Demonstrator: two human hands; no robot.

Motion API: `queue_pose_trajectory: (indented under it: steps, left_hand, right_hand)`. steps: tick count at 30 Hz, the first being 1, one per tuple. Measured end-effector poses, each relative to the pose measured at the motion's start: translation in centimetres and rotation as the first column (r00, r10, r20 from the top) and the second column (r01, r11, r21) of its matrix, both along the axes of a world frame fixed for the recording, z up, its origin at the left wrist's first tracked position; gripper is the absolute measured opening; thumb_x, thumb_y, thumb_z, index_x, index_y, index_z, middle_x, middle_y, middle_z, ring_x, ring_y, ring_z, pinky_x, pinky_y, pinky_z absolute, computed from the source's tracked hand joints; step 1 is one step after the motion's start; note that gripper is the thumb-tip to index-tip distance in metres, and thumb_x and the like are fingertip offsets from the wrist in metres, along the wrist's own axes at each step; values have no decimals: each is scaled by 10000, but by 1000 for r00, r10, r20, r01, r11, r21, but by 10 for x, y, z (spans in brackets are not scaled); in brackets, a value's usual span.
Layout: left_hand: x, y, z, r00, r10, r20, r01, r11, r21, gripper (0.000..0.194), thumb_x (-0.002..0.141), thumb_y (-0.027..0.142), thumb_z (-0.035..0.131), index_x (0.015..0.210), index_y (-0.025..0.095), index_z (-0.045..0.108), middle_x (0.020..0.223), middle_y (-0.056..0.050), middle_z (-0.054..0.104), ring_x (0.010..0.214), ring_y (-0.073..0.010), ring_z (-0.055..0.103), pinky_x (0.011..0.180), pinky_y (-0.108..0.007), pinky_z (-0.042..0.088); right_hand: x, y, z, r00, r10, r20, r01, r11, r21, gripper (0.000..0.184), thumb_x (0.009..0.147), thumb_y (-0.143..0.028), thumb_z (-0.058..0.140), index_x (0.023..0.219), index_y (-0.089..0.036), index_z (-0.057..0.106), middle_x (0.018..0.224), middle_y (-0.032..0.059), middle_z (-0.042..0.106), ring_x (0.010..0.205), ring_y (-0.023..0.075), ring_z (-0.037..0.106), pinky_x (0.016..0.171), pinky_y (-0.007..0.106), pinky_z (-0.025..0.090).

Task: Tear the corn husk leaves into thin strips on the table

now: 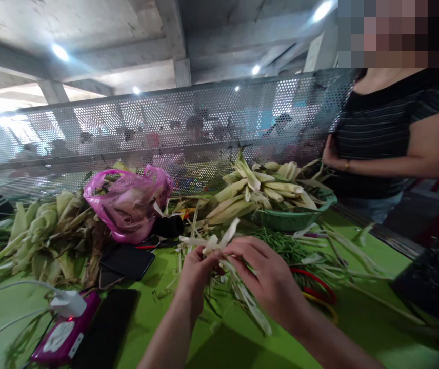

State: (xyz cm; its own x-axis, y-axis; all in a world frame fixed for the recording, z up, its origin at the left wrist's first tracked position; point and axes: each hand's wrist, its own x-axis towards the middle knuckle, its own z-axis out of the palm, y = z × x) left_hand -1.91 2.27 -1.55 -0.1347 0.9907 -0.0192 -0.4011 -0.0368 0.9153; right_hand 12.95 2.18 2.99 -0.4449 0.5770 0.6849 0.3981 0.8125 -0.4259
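Both hands meet above the green table (165,282), at the middle of the view. My left hand (196,269) is closed around a small bunch of pale corn husk strips (229,233). With fingers bent and together, my right hand (261,266) pinches the same bunch from the right. Some strip ends stick up above the fingers, and long loose strips (256,307) trail below between the wrists. The exact fingertip contact is partly hidden. Beyond my right hand lies a heap of thin green strands (281,243).
A green basin (288,220) piled with corn husks (238,189) stands behind my hands. Left are a pink plastic bag (127,205), more husks (38,230), dark phones (131,261) and a purple power strip (65,333) with a white charger (68,304). A person (381,133) stands at right.
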Motion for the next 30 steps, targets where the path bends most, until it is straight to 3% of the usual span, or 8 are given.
queue_pose_trajectory:
  steps: [2,5,8,12,16,23,30]
  left_hand:
    - [-1,-1,2,985,88,148,-88,996,-5,339,618,390,792,809,149,648,716,-6,645,588,-93,556,594,-214,440]
    - [0,-3,6,952,114,284,-110,994,-29,387,637,436,783,877,165,645,800,-15,664,689,-115,603,678,-237,468]
    - [2,-6,9,934,123,336,-104,992,-74,405,640,443,783,898,164,644,822,-19,662,716,-126,614,687,-245,474]
    - [5,-6,9,929,140,343,-113,989,-96,407,671,439,761,952,169,644,889,-34,674,746,-137,627,683,-248,475]
    - [12,-8,6,916,154,369,-133,988,-83,381,684,407,764,955,176,628,920,-36,682,824,-148,636,789,-269,481]
    - [18,-11,5,938,241,251,-229,971,-74,357,668,409,776,904,201,607,813,13,656,792,-133,621,788,-257,466]
    - [-6,-5,8,946,324,26,-325,944,56,276,738,409,705,840,173,604,677,42,566,600,-83,490,604,-207,395]
  right_hand:
    - [-6,-4,-3,996,27,-86,-41,985,-166,110,892,-171,533,908,-216,632,876,40,666,815,170,618,740,285,490]
    - [-20,-9,-12,987,106,-120,-141,933,-330,119,858,-157,568,895,-222,661,861,19,681,769,155,628,697,260,488]
    - [-31,-9,-23,989,109,-98,-137,929,-343,196,852,-125,560,962,-233,681,938,29,688,844,173,631,754,285,487]
    - [-33,-2,-30,1000,-10,7,11,958,-288,232,827,-93,566,984,-222,678,985,47,680,895,202,614,783,310,468]
    - [-36,1,-32,996,-73,50,84,956,-281,177,819,-112,576,943,-199,668,943,53,675,857,199,607,744,288,451]
    - [-41,2,-38,986,-142,87,163,928,-334,105,808,-143,551,851,-180,639,871,57,670,780,189,597,692,272,424]
    - [-28,-1,-31,966,-96,239,181,913,-366,143,654,-54,543,667,-190,587,694,13,630,651,169,560,592,250,375]
